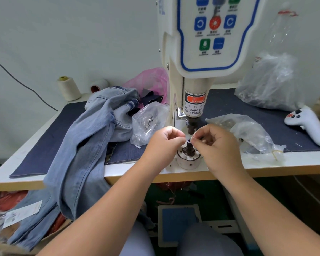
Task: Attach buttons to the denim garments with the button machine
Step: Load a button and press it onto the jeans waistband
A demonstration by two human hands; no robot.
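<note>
1. Under the cream button machine (198, 52), the right hand (216, 145) pinches a small metal button part (193, 138) over the dark lower die (188, 145); left hand (163, 143) curled, contents unclear
2. Faded blue denim jeans (92, 135) lie at 9 o'clock
3. Risk: a misseated part, or fingers under the punch

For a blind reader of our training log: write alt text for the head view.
Both hands, the left hand and the right hand, meet at the lower post of a white button machine, the right pinching a small metal piece. Light blue jeans drape off the table to the left, with clear bags nearby.
</note>
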